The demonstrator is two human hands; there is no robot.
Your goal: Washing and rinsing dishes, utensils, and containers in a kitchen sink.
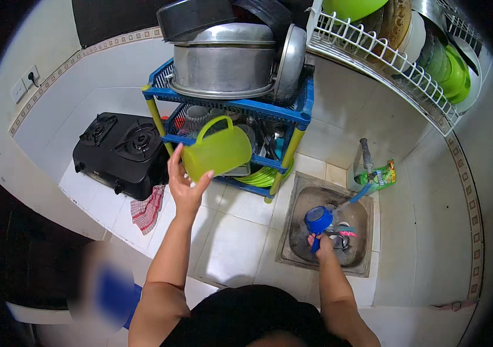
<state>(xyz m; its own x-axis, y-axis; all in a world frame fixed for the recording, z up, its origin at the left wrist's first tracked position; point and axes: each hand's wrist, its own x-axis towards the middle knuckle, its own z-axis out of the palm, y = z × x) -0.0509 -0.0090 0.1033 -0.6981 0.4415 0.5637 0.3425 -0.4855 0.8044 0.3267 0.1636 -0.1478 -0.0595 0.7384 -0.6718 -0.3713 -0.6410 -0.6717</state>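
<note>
My left hand (187,188) holds a translucent green plastic mug (218,154) by its base end, tilted on its side, in front of the blue plastic rack (229,102). In my right hand (323,246) is the handle of a blue plastic dipper (318,219), over the steel sink (289,225). Water runs from a blue hose (360,192) on the tap beside the dipper. Spoons and other utensils (342,236), one with a pink handle, lie in the sink under and beside my right hand.
A black two-burner stove (120,152) and a red checked cloth (147,210) are at left. Large aluminium pots (224,65) top the rack; green plates (263,177) sit on its bottom shelf. A white wire dish rack (385,52) hangs upper right. A green pouch (383,174) stands behind the sink.
</note>
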